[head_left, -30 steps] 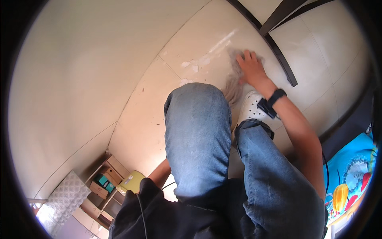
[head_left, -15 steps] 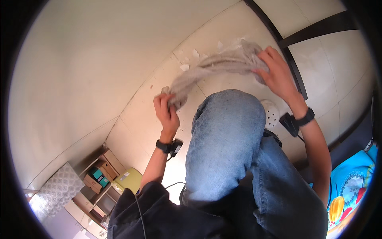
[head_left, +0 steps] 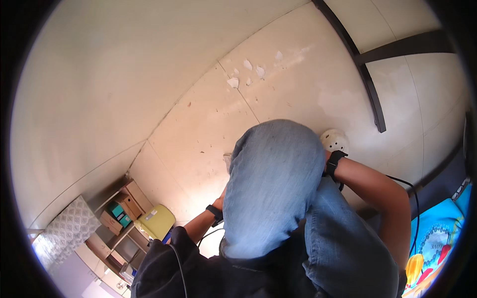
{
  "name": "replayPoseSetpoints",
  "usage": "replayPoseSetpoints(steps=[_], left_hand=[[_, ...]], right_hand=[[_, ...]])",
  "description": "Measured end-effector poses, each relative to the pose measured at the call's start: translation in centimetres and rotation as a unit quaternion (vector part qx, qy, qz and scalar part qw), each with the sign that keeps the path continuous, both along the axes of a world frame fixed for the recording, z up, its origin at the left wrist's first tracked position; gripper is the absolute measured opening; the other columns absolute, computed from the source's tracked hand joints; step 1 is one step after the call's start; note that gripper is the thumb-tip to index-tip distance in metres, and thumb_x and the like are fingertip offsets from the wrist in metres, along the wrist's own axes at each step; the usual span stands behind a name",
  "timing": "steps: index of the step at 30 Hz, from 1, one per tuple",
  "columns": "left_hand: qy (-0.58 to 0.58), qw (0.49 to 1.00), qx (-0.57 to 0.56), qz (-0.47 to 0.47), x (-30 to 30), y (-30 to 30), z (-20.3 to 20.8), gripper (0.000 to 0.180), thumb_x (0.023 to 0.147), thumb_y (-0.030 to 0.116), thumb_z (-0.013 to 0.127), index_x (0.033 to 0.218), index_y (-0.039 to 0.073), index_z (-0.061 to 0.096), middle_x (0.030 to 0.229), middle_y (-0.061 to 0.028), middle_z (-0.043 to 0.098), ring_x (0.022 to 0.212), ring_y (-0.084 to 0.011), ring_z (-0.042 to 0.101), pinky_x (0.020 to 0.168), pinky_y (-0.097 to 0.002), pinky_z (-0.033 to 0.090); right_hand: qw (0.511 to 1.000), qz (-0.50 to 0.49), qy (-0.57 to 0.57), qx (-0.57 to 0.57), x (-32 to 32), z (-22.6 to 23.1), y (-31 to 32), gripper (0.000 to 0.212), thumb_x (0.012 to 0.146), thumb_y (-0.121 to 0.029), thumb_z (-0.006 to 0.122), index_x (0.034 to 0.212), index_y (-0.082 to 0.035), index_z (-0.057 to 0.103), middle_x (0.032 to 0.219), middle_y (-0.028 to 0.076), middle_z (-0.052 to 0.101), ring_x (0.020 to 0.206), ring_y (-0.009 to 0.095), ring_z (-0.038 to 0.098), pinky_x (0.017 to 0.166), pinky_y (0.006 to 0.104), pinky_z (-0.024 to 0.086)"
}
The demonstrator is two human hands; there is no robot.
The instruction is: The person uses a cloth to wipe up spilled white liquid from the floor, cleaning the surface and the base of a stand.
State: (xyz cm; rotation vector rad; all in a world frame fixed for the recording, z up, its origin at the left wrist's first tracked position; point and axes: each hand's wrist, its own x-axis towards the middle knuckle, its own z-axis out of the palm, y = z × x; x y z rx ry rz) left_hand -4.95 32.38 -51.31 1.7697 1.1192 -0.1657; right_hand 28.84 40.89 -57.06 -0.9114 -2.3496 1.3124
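Note:
My raised knee in blue jeans (head_left: 276, 169) covers most of both hands. Of my left hand (head_left: 222, 196) only a sliver shows beside the knee, above a black wristband. A sliver of my right hand (head_left: 327, 156) shows at the knee's other side, also by a black band. The fingers of both are hidden. A small bit of greyish cloth (head_left: 227, 161) peeks out left of the knee; whether a hand grips it is hidden. Close to my right hand is a white shoe-like piece with round holes (head_left: 335, 141).
Several white flakes (head_left: 233, 82) lie on the beige tiled floor (head_left: 198, 124). A dark frame leg (head_left: 370, 89) stands at the upper right. Shelves with boxes (head_left: 119, 213) and a yellow-green seat (head_left: 159, 221) are at lower left, bright blue patterned fabric (head_left: 437, 238) at lower right.
Both hands have come down and inward from the stretched-out grey cloth position to behind the knee. The cloth has gone with them, almost wholly out of sight; the flakes it partly covered now show.

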Motion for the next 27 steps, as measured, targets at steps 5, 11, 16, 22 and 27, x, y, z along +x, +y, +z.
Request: replayPoseSetpoints(steps=[5,11,16,22,27], left_hand=[[0.037,0.996,0.06,0.053,-0.8,1.6,-2.0,0.037,0.07,-0.004,0.055,0.105,0.004,0.062,0.107,-0.0146,0.056,0.099,-0.0335,0.054,0.084,-0.0397,0.046],[-0.013,0.91,0.222,0.349,-0.3,9.3,-11.0,0.038,0.068,-0.006,0.055,0.104,0.004,0.062,0.108,-0.0141,0.057,0.099,-0.0333,0.053,0.084,-0.0391,0.046],[0.014,0.915,0.343,0.214,-0.1,16.0,-6.6,0.038,0.067,-0.009,0.054,0.101,0.005,0.063,0.108,-0.0142,0.057,0.1,-0.0324,0.053,0.085,-0.0387,0.045],[0.039,0.912,0.346,0.218,-4.1,10.8,-2.3,0.031,0.074,0.003,0.058,0.105,0.004,0.059,0.112,-0.0179,0.055,0.103,-0.0336,0.052,0.087,-0.0426,0.043],[0.077,0.986,0.071,0.126,-3.8,3.7,-4.7,0.04,0.082,0.012,0.058,0.121,0.003,0.053,0.125,-0.0213,0.048,0.116,-0.0369,0.045,0.095,-0.0468,0.039]], right_hand=[[0.997,0.002,0.064,-0.053,-2.0,-3.6,4.3,0.026,0.076,-0.021,0.064,0.101,-0.012,0.064,0.098,0.01,0.062,0.096,0.028,0.057,0.086,0.038,0.044],[0.956,-0.14,-0.119,0.23,-1.8,-4.5,17.9,0.02,0.074,-0.016,0.069,0.091,-0.011,0.058,0.096,0.009,0.055,0.098,0.027,0.053,0.081,0.0396,0.046],[0.952,-0.248,-0.021,0.179,-1.2,-1.2,18.4,0.015,0.081,-0.01,0.066,0.093,-0.005,0.057,0.094,0.01,0.053,0.095,0.031,0.054,0.079,0.0403,0.047],[0.963,-0.219,-0.053,0.149,3.4,5.7,11.8,0.023,0.078,-0.013,0.069,0.097,-0.008,0.056,0.093,0.01,0.051,0.093,0.029,0.053,0.078,0.0384,0.046],[0.983,-0.068,-0.148,0.079,5.4,1.2,5.1,0.029,0.073,-0.013,0.072,0.098,-0.009,0.057,0.098,0.009,0.052,0.1,0.028,0.051,0.084,0.0374,0.044]])
